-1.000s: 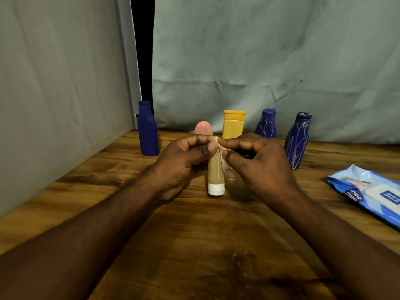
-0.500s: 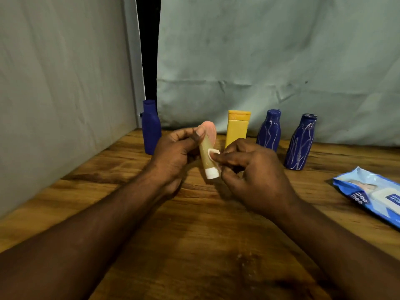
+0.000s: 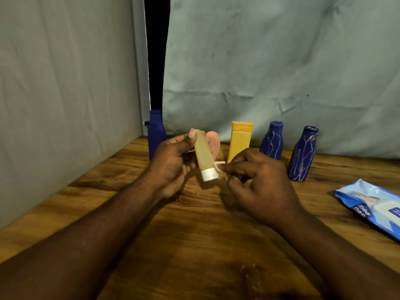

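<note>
Translucent yellow tube [image 3: 204, 155], white cap down, gripped in left hand [image 3: 173, 163]; right hand [image 3: 257, 182] pinches white strip [image 3: 219, 164] beside cap.

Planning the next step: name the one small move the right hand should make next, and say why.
Probably pull the white strip away from the cap: the right hand pinches it beside the cap, while the left hand grips the tilted tube cap-down. Whether it is attached is unclear.
</note>
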